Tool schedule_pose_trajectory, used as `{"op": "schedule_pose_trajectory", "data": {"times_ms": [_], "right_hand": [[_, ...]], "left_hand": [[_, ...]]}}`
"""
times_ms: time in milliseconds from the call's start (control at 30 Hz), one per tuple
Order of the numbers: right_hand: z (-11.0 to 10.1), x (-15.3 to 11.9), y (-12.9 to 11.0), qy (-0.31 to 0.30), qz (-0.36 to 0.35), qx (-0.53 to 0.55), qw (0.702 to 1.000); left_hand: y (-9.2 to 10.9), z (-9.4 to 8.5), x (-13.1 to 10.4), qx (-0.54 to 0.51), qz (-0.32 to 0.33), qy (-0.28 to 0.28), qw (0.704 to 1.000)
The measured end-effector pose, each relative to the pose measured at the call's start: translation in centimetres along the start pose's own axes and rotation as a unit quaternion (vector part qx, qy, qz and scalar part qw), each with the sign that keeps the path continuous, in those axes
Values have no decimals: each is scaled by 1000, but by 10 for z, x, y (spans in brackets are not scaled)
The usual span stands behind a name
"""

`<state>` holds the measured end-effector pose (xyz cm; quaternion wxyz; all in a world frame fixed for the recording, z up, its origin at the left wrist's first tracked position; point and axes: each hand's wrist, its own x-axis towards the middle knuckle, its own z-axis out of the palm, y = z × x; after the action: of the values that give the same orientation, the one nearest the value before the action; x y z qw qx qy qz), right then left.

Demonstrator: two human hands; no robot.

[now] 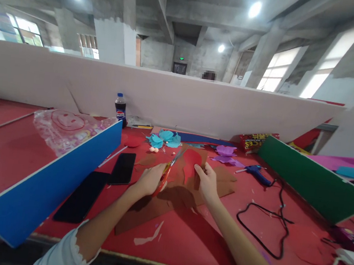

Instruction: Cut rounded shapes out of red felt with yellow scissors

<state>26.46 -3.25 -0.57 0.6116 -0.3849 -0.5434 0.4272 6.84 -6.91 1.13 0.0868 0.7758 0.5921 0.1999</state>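
Red paper piece [191, 162] at table [17, 147] centre, pinned flat by the right hand [207, 182] with fingers spread, orange-handled scissors [167, 172] at its 9 o'clock gripped by the closed left hand [150, 181], blade tips hard to make out, brown paper [219, 183] beneath partly hidden, glue gun [256, 172] at 3 o'clock, phones [122, 168] at 9 o'clock.

Matt red felt-like table cover [209, 239], glossy black phones [122, 168], crinkly clear plastic bag [67, 130].

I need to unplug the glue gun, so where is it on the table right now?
In the head view the blue glue gun lies on the red table, right of the right hand, just before the green board, near the purple paper flower.
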Motion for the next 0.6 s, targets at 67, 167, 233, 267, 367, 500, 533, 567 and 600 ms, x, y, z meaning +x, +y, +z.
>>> {"op": "schedule_pose_trajectory", "data": {"times_ms": [67, 167, 233, 267, 367, 500, 533, 567, 600], "right_hand": [[-1, 1, 0, 3, -6, -14, 1000], [-3, 3, 1, 6, -20, -30, 999], [-4, 4, 1, 4, -24, -30, 999], [-4, 4, 2, 6, -24, -31, 999], [-4, 4, 2, 17, -25, -33, 999], [-3, 2, 0, 16, -23, -16, 999], [-3, 2, 0, 16, -20, -13, 1000], [-3, 2, 0, 17, -18, -10, 1000], [-3, 2, 0, 18, -16, -6, 1000]], "left_hand": [[0, 0, 0, 2, 4, -6, 1000], [1, 0, 0, 16, 1, -11, 1000], [1, 0, 0, 26, -4, -14, 1000], [2, -1, 0, 31, -5, -16, 999], [2, -1, -1, 37, -4, -17, 999], [4, -3, -1, 40, -5, -20, 999], [4, -4, -1, 44, -6, -20, 999], [5, -4, -1, 49, -6, -21, 999], [5, -4, -1, 55, -7, -20, 998]]}}
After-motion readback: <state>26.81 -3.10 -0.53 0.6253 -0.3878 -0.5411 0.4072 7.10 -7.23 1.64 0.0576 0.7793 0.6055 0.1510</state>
